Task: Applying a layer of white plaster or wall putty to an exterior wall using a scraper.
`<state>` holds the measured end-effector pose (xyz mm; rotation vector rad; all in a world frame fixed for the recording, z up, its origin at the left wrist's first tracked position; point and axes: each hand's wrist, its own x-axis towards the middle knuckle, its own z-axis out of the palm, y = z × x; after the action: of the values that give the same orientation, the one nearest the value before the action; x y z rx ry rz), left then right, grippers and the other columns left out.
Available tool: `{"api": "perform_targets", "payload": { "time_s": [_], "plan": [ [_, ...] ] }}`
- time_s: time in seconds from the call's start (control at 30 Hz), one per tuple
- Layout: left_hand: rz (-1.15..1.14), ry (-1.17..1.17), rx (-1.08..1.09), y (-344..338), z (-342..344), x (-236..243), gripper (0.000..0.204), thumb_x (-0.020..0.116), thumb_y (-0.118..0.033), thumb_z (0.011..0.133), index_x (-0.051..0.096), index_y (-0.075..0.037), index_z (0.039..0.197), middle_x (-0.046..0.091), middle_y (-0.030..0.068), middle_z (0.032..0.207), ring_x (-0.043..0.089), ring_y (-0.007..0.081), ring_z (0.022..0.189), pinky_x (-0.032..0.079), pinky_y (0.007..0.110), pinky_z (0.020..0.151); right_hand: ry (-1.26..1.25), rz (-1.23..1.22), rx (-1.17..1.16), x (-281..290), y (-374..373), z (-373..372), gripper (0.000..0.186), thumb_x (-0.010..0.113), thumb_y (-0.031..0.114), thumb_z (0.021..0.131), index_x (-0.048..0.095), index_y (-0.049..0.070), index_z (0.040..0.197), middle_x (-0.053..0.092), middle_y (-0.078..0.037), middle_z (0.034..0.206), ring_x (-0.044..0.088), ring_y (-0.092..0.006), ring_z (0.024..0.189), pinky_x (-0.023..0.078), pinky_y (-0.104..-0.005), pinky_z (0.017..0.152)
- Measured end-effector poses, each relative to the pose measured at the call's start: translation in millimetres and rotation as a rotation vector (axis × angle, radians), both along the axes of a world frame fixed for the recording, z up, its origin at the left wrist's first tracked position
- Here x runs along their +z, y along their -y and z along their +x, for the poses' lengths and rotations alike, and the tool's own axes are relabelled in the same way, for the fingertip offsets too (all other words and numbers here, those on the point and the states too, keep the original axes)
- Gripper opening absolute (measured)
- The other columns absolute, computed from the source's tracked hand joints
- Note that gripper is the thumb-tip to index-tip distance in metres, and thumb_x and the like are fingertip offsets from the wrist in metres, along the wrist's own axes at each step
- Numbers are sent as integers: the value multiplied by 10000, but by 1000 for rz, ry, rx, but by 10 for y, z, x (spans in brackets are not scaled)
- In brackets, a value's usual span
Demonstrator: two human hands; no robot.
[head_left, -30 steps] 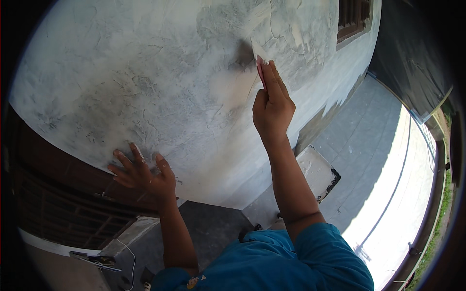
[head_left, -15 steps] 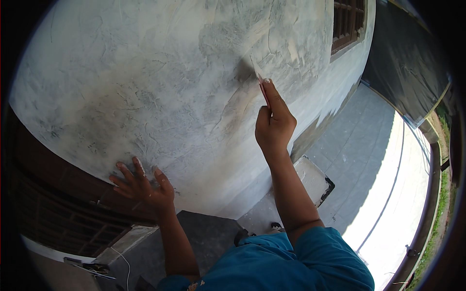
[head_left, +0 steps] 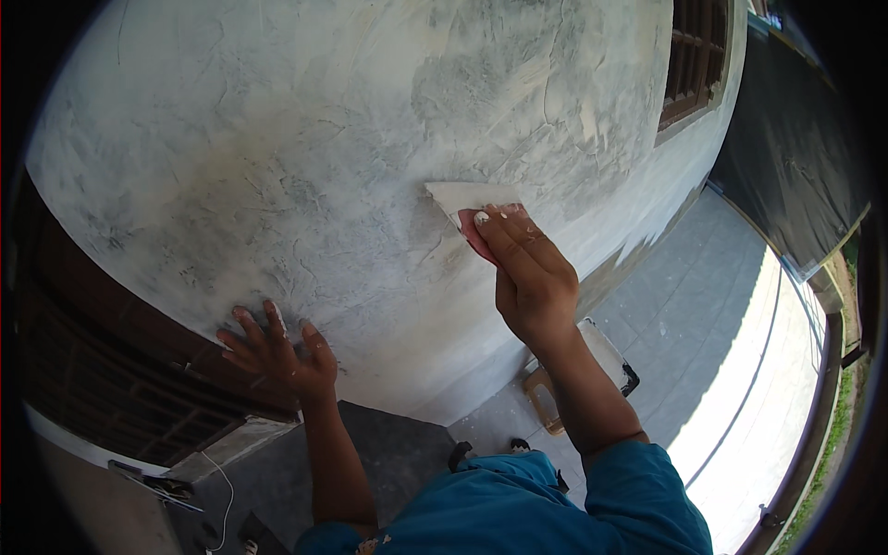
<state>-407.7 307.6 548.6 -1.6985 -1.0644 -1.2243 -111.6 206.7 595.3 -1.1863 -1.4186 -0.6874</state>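
In my right hand [head_left: 536, 268] is a putty knife [head_left: 472, 199] with a wide pale blade and a reddish handle. My fingers lie along the back of it, and its blade is against or very close to the wall [head_left: 361, 120]. That wall is coated in patchy white and grey plaster with rough ridges. My left hand [head_left: 282, 351] rests on the lower left part of the wall, fingers spread and holding nothing. White smears mark the fingers of both hands.
A brown barred window [head_left: 694, 60] is at the upper right, dark brown woodwork [head_left: 120, 361] at the left. Below my right forearm stand a pale tray [head_left: 606, 347] and a tan-rimmed object [head_left: 544, 400]. A white cable [head_left: 229, 504] hangs at lower left; black sheeting [head_left: 800, 139] covers the far right.
My right hand has come down the wall and turned the putty knife from edge-on to showing its broad face. My left hand stays spread on the wall.
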Motion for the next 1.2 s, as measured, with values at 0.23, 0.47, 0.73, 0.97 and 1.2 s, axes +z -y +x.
{"api": "perform_targets", "payload": {
  "time_s": [0.23,0.47,0.73,0.97,1.2],
  "plan": [
    [-9,29,15,-3,-6,22,549,446,-420,975,544,-107,1416,316,189,1586,111,464,1499,-6,622,1175,571,116,59,-115,-424,125,315,647,79,865,692,55,1175,687,-118,1207,635,-268,1178,497,-435,1044],
    [90,25,-43,-32,54,48,694,387,-560,982,535,-23,1396,345,208,1567,150,457,1494,15,606,1181,692,-160,127,-1398,-451,374,386,604,130,893,638,32,1265,661,-128,1260,599,-283,1232,453,-442,1087],
    [41,38,21,14,15,-20,731,385,-593,971,516,-20,1405,359,208,1559,162,456,1492,33,599,1186,452,-120,197,-846,107,562,313,640,86,853,698,33,1156,701,-142,1167,648,-297,1157,474,-455,1054],
    [102,42,30,-52,101,-35,749,381,-609,967,496,-22,1418,364,211,1555,165,454,1491,41,604,1185,450,1,7,-164,-396,592,364,599,85,866,675,11,1214,681,-145,1222,622,-291,1198,454,-461,1069],
    [118,22,44,-51,50,-22,780,367,-628,966,473,-14,1434,352,213,1561,145,452,1496,33,610,1183,308,-194,123,-1049,-94,517,331,594,20,852,702,25,1165,689,-150,1202,625,-281,1197,457,-449,1069]
  ]
}}
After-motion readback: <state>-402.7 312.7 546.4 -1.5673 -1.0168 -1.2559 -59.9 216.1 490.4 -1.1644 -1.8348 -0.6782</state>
